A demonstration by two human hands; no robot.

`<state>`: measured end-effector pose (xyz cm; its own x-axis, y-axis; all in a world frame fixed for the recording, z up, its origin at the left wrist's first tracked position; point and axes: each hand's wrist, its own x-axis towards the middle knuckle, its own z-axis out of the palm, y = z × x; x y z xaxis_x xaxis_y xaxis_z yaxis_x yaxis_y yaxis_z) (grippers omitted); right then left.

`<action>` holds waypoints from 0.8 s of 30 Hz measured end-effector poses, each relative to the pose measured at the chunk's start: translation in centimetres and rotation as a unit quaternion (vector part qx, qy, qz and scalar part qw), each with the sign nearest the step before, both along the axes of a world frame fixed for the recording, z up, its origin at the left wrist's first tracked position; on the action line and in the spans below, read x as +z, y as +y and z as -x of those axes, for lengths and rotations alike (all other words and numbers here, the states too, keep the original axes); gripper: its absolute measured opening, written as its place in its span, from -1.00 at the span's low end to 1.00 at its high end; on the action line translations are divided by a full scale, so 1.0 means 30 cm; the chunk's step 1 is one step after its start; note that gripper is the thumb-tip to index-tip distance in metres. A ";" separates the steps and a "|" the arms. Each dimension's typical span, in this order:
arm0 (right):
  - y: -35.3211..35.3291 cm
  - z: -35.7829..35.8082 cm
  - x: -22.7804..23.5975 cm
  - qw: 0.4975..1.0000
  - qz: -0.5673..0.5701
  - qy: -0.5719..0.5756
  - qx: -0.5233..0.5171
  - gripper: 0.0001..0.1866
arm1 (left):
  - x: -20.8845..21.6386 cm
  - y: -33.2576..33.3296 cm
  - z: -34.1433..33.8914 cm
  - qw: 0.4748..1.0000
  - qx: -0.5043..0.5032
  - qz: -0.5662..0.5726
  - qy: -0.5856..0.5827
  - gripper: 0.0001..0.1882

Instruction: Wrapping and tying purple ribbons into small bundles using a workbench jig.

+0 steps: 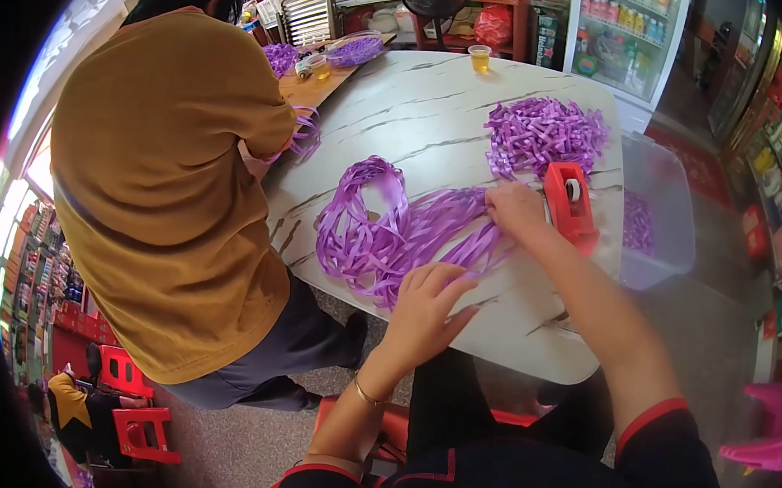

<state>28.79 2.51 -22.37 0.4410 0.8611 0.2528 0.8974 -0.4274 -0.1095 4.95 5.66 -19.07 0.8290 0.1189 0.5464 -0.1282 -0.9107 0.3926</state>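
A loose bundle of long purple ribbons (429, 224) lies across the marble-patterned table (410, 100), looped at its left end and fanning out to the right. My right hand (513, 209) pinches strands at the bundle's right end. Just in front of the ribbons hovers my left hand (427, 310), its fingers apart and nothing in them. Beyond my right hand sits a heap of short, folded purple ribbon pieces (548, 135). Close to my right wrist stands a red tape dispenser (571, 207) with a roll of tape in it.
A person in a mustard shirt (165, 174) stands at the table's left, by a wooden board (334, 81) with more purple ribbon. A cup of yellow liquid (480, 60) stands at the far edge. Right of the table is a clear plastic bin (674, 209) holding purple pieces.
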 end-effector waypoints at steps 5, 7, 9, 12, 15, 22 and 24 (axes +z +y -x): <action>-0.027 -0.071 0.070 0.976 -0.137 0.163 0.040 -0.82 | -0.105 0.037 0.000 0.994 0.053 -0.068 0.063 -0.66; -0.053 -0.078 0.157 0.937 -0.192 0.286 0.052 -0.82 | -0.133 0.058 0.000 0.995 0.057 -0.050 0.071 -0.66; -0.101 -0.044 0.273 0.880 -0.245 0.402 0.064 -0.82 | -0.164 0.090 0.006 0.994 0.061 -0.033 0.079 -0.66; -0.187 0.021 0.418 0.800 -0.328 0.498 0.056 -0.83 | -0.185 0.122 0.017 0.994 0.061 0.009 0.085 -0.66; -0.244 0.044 0.469 0.764 -0.373 0.521 0.067 -0.83 | -0.136 0.098 0.030 0.992 0.088 -0.084 0.046 -0.68; -0.279 0.012 0.387 0.891 -0.248 0.379 0.035 -0.85 | -0.150 0.147 0.008 0.971 -0.051 0.198 -0.123 -0.49; -0.266 0.044 0.386 0.887 -0.256 0.377 0.076 -0.86 | -0.097 0.149 -0.058 0.941 -0.129 0.303 -0.079 -0.34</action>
<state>27.48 -5.48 -10.81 0.5391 0.7826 0.3112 0.5297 -0.0277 -0.8478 6.67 10.13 -21.98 0.7870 0.2551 0.5617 -0.4144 -0.4559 0.7877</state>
